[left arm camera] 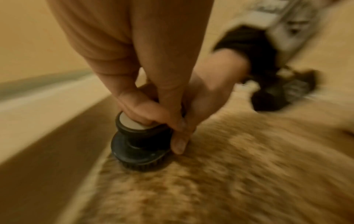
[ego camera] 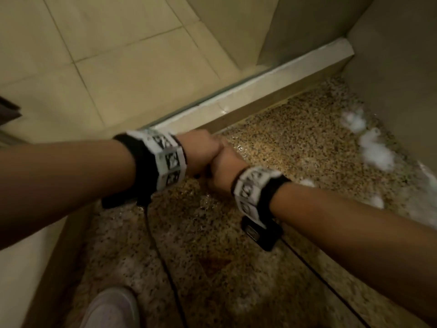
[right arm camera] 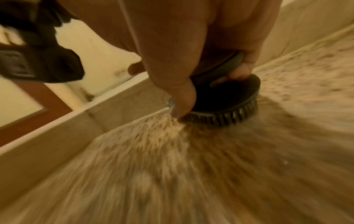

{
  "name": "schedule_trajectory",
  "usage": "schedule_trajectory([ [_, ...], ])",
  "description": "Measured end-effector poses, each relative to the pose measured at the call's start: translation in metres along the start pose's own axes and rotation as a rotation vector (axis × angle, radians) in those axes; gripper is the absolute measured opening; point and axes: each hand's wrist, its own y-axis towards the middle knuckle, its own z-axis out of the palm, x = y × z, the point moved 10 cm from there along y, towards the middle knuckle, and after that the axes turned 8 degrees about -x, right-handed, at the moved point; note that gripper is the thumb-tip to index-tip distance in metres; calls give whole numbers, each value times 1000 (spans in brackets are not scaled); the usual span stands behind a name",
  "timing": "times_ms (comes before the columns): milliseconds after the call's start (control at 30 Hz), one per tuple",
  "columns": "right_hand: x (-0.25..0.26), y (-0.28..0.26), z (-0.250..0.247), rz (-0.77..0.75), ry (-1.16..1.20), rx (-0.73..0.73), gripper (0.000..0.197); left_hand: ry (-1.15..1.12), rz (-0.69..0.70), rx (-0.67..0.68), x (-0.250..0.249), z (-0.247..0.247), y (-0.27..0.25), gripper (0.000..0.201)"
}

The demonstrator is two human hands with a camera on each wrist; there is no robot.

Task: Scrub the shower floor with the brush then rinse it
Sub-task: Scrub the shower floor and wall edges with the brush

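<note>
On site: view down into a shower stall, both arms reaching forward and meeting over the wet floor.
Bathroom floor [ego camera: 113, 67]: pale beige tiles outside the stall, beyond the curb.
Shower floor [ego camera: 283, 143]: speckled brown-and-tan pebble finish, wet and glossy; both wrist views blurred across it.
Curb [ego camera: 260, 81]: pale raised strip between the shower floor and the bathroom tiles, just beyond the hands.
Foam [ego camera: 376, 150]: white patches along the right-hand wall, well apart from the hands; smaller bits near the right forearm.
Shoe [ego camera: 111, 308]: pale toe on the shower floor at the bottom edge.
Cables [ego camera: 156, 245]: dark leads trailing from the wrist units across the floor.
Left hand [ego camera: 201, 150]: fingers curled down over the top of the brush, thumb and fingertips gripping the knob; touching the right hand.
Right hand [ego camera: 224, 171]: fingers curled round the same knob from the other side, one fingertip reaching down beside the bristles.
Brush [left arm camera: 139, 145]: round, dark, with a pale-capped knob; upright, bristles pressed flat on the shower floor, near the curb. Hidden under the hands in the head view.
</note>
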Motion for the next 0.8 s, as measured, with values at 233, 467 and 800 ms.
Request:
schedule_trajectory([
  [233,-27,-26,-5,-86,-63,-1,54,-30,76,4,-38,9,2,31],
  [467,-47,-67,5,-85,-10,70,52,10,138,35,-77,16,-12,33],
  [800,-84,-18,-41,45,-124,-54,48,86,74,-107,-74,-24,52,28],
])
